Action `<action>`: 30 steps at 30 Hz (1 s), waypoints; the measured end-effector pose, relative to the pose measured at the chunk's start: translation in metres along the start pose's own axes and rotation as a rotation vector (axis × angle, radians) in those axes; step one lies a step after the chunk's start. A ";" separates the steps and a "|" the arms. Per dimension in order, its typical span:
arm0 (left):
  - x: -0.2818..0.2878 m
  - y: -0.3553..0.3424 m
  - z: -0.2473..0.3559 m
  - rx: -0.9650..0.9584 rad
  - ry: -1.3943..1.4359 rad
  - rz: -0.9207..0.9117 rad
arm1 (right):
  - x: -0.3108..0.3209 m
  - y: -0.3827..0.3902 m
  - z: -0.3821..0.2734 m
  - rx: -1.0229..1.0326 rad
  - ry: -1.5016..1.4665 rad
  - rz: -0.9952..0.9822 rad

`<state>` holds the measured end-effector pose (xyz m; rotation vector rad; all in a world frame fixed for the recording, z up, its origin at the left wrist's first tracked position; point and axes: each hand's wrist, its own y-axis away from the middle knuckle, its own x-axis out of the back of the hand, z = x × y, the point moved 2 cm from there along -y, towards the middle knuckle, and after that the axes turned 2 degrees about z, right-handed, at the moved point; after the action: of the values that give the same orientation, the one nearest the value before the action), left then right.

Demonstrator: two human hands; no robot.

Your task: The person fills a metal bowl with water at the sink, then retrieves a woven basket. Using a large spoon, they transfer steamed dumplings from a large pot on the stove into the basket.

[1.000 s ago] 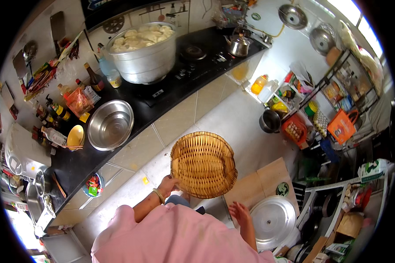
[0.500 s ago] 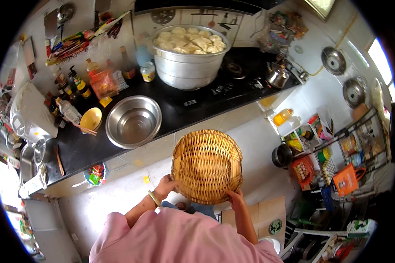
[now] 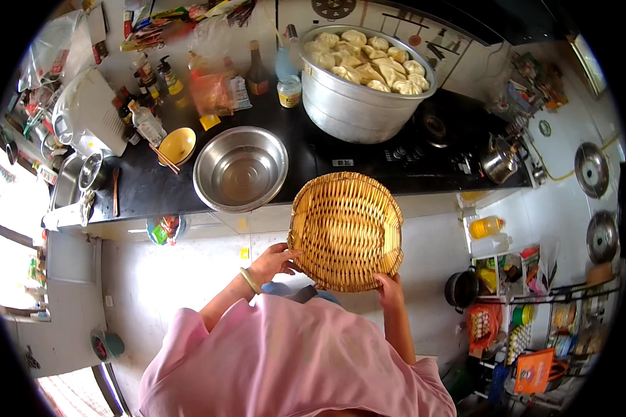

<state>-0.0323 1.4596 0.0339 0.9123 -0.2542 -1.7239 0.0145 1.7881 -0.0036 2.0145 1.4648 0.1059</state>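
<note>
A shallow round wicker basket [image 3: 346,229] is held out in front of me, nothing visible inside it. My left hand [image 3: 275,263], with a pale bangle at the wrist, grips its lower left rim. At the lower right rim my right hand [image 3: 388,286] holds it too, the thumb over the edge. Beyond the basket, a large metal steamer pot [image 3: 368,108] full of pleated steamed buns [image 3: 368,62] stands on the black stove. A wide steel basin [image 3: 241,169], apparently with some water in it, sits on the counter just left of the basket's far side.
Left of the basin are a yellow bowl [image 3: 177,146] with chopsticks, several bottles [image 3: 146,125] and a white appliance [image 3: 87,115]. A kettle [image 3: 499,160] stands at the stove's right end. On the right are shelves with an oil bottle [image 3: 486,226], a dark pot [image 3: 460,289] and eggs [image 3: 480,325].
My view has turned, so the counter and pot appear further right. The basket, still in both hands, is now nearer the counter edge, its far rim overlapping it in view.
</note>
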 end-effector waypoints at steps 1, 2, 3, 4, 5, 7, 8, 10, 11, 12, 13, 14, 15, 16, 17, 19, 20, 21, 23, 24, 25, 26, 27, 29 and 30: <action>-0.002 0.000 0.003 -0.010 -0.002 0.041 | -0.006 -0.004 -0.008 0.016 0.008 -0.037; -0.007 0.000 0.005 -0.017 0.008 0.057 | -0.013 -0.007 -0.015 0.031 0.015 -0.074; -0.004 0.003 0.005 -0.010 -0.001 0.104 | -0.021 -0.009 -0.021 0.002 0.047 -0.098; -0.006 0.003 0.006 -0.001 -0.013 0.133 | -0.028 -0.016 -0.024 0.020 0.068 -0.130; -0.007 0.005 0.010 -0.095 0.024 0.145 | -0.034 -0.023 -0.026 0.038 0.090 -0.163; -0.004 0.010 0.021 -0.275 0.087 0.152 | -0.045 -0.041 -0.030 0.040 0.130 -0.236; 0.008 0.015 0.026 -0.298 0.040 0.211 | -0.062 -0.048 -0.038 0.051 0.142 -0.287; 0.021 0.043 0.047 -0.485 -0.339 0.346 | -0.107 -0.057 -0.055 0.065 0.167 -0.383; 0.031 0.053 0.054 -0.575 -0.586 0.436 | -0.128 -0.062 -0.060 0.069 0.143 -0.435; 0.049 0.061 0.056 -0.673 -0.956 0.525 | -0.152 -0.068 -0.063 0.072 0.118 -0.492; 0.070 0.065 0.049 -0.698 -0.532 0.535 | -0.179 -0.071 -0.069 0.058 0.049 -0.580; 0.085 0.072 0.043 -0.650 -0.217 0.580 | -0.207 -0.074 -0.073 0.041 -0.019 -0.678; 0.098 0.080 0.040 -0.630 0.109 0.632 | -0.232 -0.086 -0.072 0.007 -0.008 -0.730; 0.101 0.092 0.049 -0.543 0.315 0.711 | -0.255 -0.102 -0.069 -0.021 -0.007 -0.770; 0.096 0.105 0.063 -0.603 0.335 0.734 | -0.277 -0.119 -0.062 0.043 0.130 -0.773; 0.110 0.122 0.065 -0.671 0.355 0.795 | -0.323 -0.141 -0.044 0.398 0.444 -0.916; 0.126 0.130 0.055 -0.673 0.351 0.829 | -0.344 -0.144 -0.036 0.699 0.621 -1.035; 0.132 0.134 0.054 -0.660 0.370 0.897 | -0.368 -0.149 -0.029 0.708 1.064 -1.058; 0.128 0.139 0.061 -0.712 0.417 0.902 | -0.405 -0.176 0.006 0.743 1.609 -1.030; 0.126 0.142 0.063 -0.736 0.446 0.908 | -0.414 -0.200 0.034 0.787 1.711 -1.021; 0.129 0.147 0.059 -0.725 0.473 0.905 | -0.424 -0.192 0.032 0.671 1.819 -0.813; 0.124 0.147 0.062 -0.722 0.517 0.972 | -0.433 -0.195 0.035 0.776 2.030 -0.613; 0.122 0.148 0.064 -0.732 0.531 0.970 | -0.436 -0.192 0.042 0.799 2.115 -0.558; 0.129 0.148 0.058 -0.743 0.555 0.982 | -0.449 -0.188 0.052 0.706 2.266 -0.777; 0.138 0.146 0.053 -0.733 0.525 0.948 | -0.449 -0.200 0.069 0.613 2.096 -0.942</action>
<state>0.0256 1.2689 0.0942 0.5103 0.2647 -0.5694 -0.2912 1.3988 -0.0331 0.6032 3.6959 1.9041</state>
